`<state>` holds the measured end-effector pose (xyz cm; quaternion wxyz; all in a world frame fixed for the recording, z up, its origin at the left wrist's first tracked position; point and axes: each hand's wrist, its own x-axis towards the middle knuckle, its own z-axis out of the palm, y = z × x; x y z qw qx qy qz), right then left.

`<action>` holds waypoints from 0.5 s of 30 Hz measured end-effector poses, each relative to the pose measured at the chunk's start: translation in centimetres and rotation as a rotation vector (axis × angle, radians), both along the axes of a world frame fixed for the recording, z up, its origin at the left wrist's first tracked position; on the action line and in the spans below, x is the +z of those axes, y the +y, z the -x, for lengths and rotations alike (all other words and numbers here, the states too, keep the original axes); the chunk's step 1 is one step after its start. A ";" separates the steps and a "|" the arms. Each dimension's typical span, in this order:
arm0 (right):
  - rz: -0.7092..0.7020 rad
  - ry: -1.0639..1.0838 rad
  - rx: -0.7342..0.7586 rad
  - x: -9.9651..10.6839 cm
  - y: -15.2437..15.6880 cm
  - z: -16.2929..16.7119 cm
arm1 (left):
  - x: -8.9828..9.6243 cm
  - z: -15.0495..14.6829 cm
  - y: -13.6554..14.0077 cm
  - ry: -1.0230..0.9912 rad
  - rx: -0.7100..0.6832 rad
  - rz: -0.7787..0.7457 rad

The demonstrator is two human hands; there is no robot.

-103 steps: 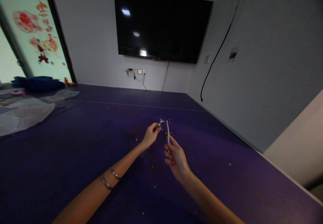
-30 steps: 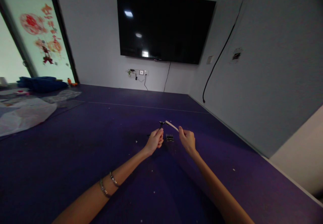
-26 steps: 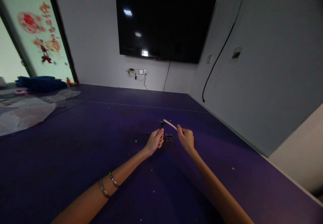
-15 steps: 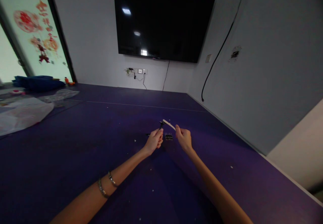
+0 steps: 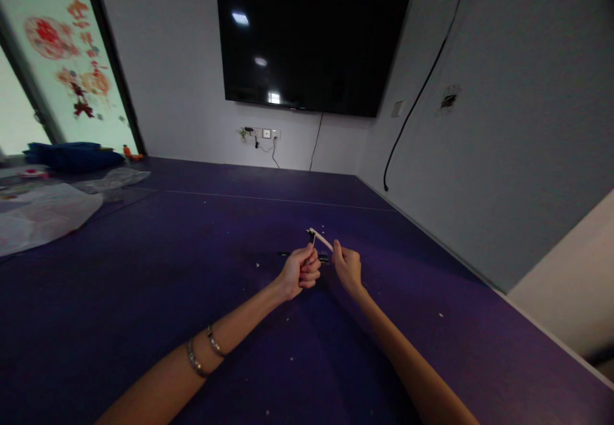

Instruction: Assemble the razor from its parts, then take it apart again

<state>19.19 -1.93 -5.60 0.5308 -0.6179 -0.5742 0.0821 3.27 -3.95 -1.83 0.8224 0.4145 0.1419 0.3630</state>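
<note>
A small dark tool (image 5: 311, 238) is held in the left hand (image 5: 301, 270), its handle gripped in curled fingers and its head raised on the far side of them. A white stick (image 5: 323, 240) is held in the right hand (image 5: 349, 268), its lower end enclosed and its long axis slanted from that hand toward the far left. The meeting of stick tip and tool head is judged to be the relation that matters: the two are overlapped in this view, and whether they touch cannot be told. That tip is placed nearer to the left hand than to the right. Below, a small dark case (image 5: 324, 259) is seen on the purple surface (image 5: 192, 297) between the hands, partly hidden by the left one.
</note>
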 end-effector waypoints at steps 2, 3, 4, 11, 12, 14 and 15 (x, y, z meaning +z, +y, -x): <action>0.000 0.005 -0.009 -0.2 -0.1 -0.2 | 0.3 0.1 -0.2 -0.031 -0.036 0.022; -0.012 0.024 -0.016 -0.1 -0.1 -0.2 | 0.5 0.1 -0.3 -0.042 -0.043 0.033; -0.030 0.051 -0.023 0.0 -0.1 -0.2 | 0.5 0.0 -0.4 -0.049 -0.047 0.044; -0.062 0.094 0.029 0.5 -0.1 0.6 | 0.5 0.1 -0.4 -0.078 -0.052 0.088; -0.057 0.090 0.026 0.3 -0.2 0.5 | 0.6 0.2 -0.4 -0.090 -0.057 0.091; -0.059 0.086 0.018 0.1 -0.2 0.3 | 0.6 0.3 -0.3 -0.110 -0.063 0.097; -0.067 0.088 0.015 0.1 -0.2 0.2 | 0.6 0.3 -0.2 -0.113 -0.062 0.098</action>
